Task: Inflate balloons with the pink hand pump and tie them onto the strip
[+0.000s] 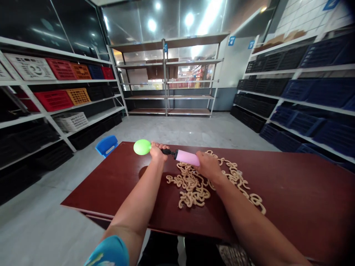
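Note:
A partly inflated green balloon (142, 147) sticks out to the left of my left hand (159, 150). My left fingers are closed round its neck, at the black nozzle end (167, 152) of a hand balloon pump. The pink barrel (187, 157) of that pump slants down to the right. My right hand (207, 164) is wrapped round the barrel's far end, and its fingertips are mostly hidden. Both hands are above the dark red table (291, 184). Beneath and beyond my right hand lie many beige curled pieces (191, 184), loosely heaped; their material I cannot tell.
A blue chair back (107, 146) stands at the table's far left corner. Shelves with coloured crates (59, 69) line the left side, and dark blue crates (318, 92) fill the right shelves. A metal rack (166, 98) stands at the back, beyond the grey floor (177, 127).

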Available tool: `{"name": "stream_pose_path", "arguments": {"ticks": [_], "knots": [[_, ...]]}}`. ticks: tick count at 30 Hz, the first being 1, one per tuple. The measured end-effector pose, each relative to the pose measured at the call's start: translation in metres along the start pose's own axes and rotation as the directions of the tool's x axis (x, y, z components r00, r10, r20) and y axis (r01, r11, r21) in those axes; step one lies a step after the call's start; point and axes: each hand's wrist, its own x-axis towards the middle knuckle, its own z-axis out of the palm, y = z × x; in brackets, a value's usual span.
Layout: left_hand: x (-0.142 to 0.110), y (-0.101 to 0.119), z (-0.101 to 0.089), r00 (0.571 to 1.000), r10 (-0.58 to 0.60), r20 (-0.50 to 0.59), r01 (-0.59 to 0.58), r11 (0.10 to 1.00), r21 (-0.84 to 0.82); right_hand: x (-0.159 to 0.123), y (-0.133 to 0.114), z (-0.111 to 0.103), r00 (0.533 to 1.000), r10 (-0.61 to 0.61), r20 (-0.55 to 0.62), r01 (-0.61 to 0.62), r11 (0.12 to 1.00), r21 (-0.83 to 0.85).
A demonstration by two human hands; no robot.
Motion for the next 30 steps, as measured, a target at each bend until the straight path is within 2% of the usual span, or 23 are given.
{"name": "stream_pose_path", "arguments": {"ticks": [3, 5, 12, 16, 21, 27, 30], "knots": [[-0.007, -0.009, 0.004, 1.0, -0.003, 0.009, 0.003, 1.0, 0.008, 0.001, -0.001, 0.001, 1.0, 0.009, 0.004, -0.009, 1.0, 0.023], [-0.004, -0.005, 0.004, 1.0, -0.002, 0.006, 0.001, 1.0, 0.022, 0.002, 0.001, 0.002, 1.0, 0.009, 0.014, -0.01, 0.999, 0.043], [0.023, 0.039, -0.014, 0.995, 0.088, -0.048, -0.088, 0.996, -0.002, 0.003, 0.025, 0.002, 0.995, 0.055, 0.085, -0.058, 0.998, 0.032], [0.029, 0.05, -0.026, 0.991, 0.112, -0.066, -0.113, 0.993, -0.013, 0.003, 0.033, 0.002, 0.987, 0.097, 0.127, -0.097, 0.995, -0.011], [0.026, 0.039, -0.027, 0.995, 0.07, -0.066, -0.072, 0.997, -0.024, 0.002, 0.019, -0.001, 0.992, 0.063, 0.106, -0.059, 0.998, -0.037], [0.001, 0.009, -0.01, 1.0, -0.013, 0.017, 0.013, 1.0, -0.01, 0.0, -0.002, 0.001, 0.999, -0.003, 0.048, 0.003, 1.0, 0.012], [-0.009, 0.002, -0.003, 0.999, -0.01, 0.038, 0.01, 1.0, 0.004, 0.001, -0.008, 0.002, 0.999, -0.018, 0.043, 0.016, 0.999, 0.05]]}}
